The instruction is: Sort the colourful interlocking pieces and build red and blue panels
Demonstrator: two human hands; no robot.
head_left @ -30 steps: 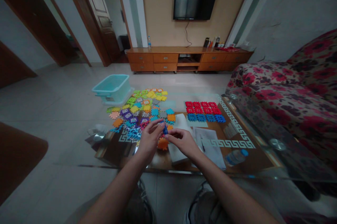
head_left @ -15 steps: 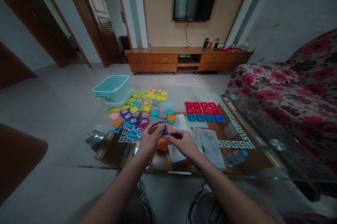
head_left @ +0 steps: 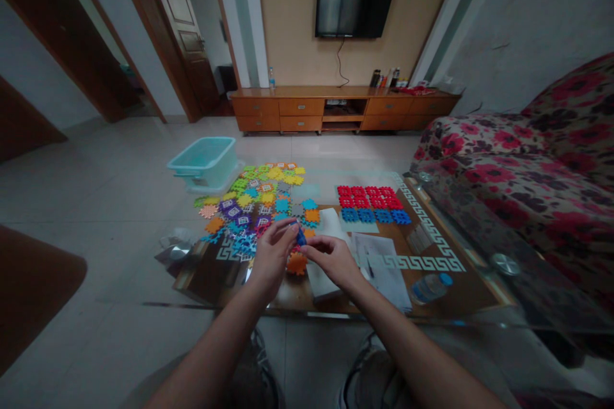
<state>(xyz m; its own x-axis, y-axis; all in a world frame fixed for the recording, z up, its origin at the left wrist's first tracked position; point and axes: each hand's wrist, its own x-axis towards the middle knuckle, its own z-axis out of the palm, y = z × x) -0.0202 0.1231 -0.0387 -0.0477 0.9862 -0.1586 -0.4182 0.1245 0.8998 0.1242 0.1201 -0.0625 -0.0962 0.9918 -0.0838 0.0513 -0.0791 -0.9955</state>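
Between my two hands is a small blue interlocking puzzle block (head_left: 300,236), held above the near part of the glass table. My left hand (head_left: 274,249) grips it from the left, fingers closed. From the right, my right hand (head_left: 333,258) pinches its lower edge. Fingers cover much of the block. Just beneath lies an orange notched tile (head_left: 297,263). Loose tiles in many colours form a pile (head_left: 244,204) left of and beyond my hands. To the right, red blocks (head_left: 369,196) sit in rows, with a row of blue blocks (head_left: 374,216) in front.
An aqua plastic bin (head_left: 204,169) stands at the table's far left. White paper sheets (head_left: 384,262) with a pen lie right of my hands. A water bottle (head_left: 432,288) rests near the front right edge. A flowered sofa (head_left: 508,159) borders the right side.
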